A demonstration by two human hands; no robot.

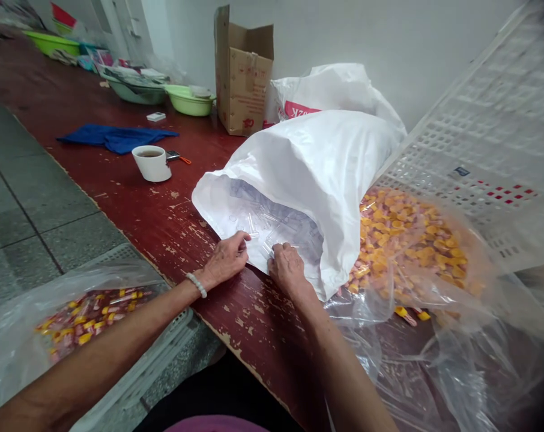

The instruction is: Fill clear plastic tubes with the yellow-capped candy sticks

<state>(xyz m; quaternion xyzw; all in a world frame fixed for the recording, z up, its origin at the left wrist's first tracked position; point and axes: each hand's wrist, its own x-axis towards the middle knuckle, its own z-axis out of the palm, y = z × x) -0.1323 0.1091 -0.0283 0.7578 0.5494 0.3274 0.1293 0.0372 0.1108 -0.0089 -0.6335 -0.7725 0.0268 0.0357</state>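
Note:
A white woven sack (317, 150) lies on its side, its mouth facing me, with several small transparent plastic tubes (283, 223) inside. At the lip of the sack, my left hand (227, 258) wears a beaded bracelet and has its fingers closed at the end of a transparent tube (254, 236). Just to the right, my right hand (287, 264) is curled palm down over another transparent tube (267, 248) at the opening. Its fingertips are partly hidden.
Yellow-capped pieces (411, 240) fill a plastic bag at right, beside a tilted white crate (474, 156). A cup (152, 165), blue cloth (114, 138), cardboard box (245, 84) and green basin (188, 102) stand on the red table (186, 210). Lower left is a bag of filled tubes (92, 315).

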